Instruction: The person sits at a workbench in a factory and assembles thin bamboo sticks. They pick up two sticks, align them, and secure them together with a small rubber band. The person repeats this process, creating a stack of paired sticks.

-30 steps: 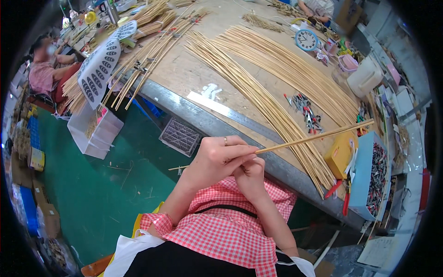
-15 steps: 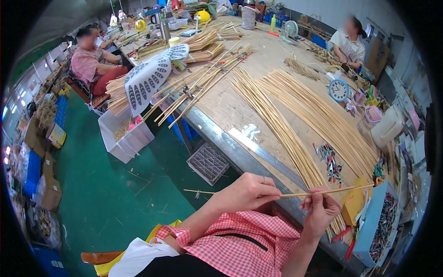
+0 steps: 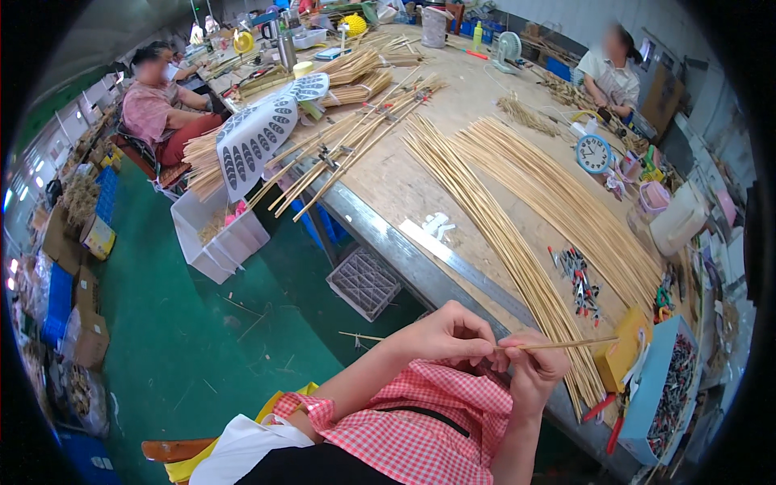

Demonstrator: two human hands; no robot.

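A thin, straw-coloured stick (image 3: pixel 570 344) lies roughly level across my lap, just off the table's near edge. My left hand (image 3: pixel 449 333) pinches it near the middle, and my right hand (image 3: pixel 535 360) grips it close beside, the fingertips almost meeting. The stick's far left end shows past my left wrist, with something small hanging from it that I cannot make out. Its right end points toward a yellow box (image 3: pixel 622 349). On the table beyond my hands lie a long bundle of sticks (image 3: pixel 501 234), a second, paler bundle (image 3: pixel 566 202) and a metal ruler (image 3: pixel 461 265).
Small red-and-black clips (image 3: pixel 577 279) lie heaped beside the bundles. A blue box (image 3: pixel 656 331) full of clips and red-handled pliers (image 3: pixel 614 434) are at the right. Further back are a clock (image 3: pixel 593 153) and clamped sticks (image 3: pixel 347 158). Two people sit at the table's far sides.
My right hand has moved left along with the stick, closing up to my left hand. Less of the stick now reaches out to the right.
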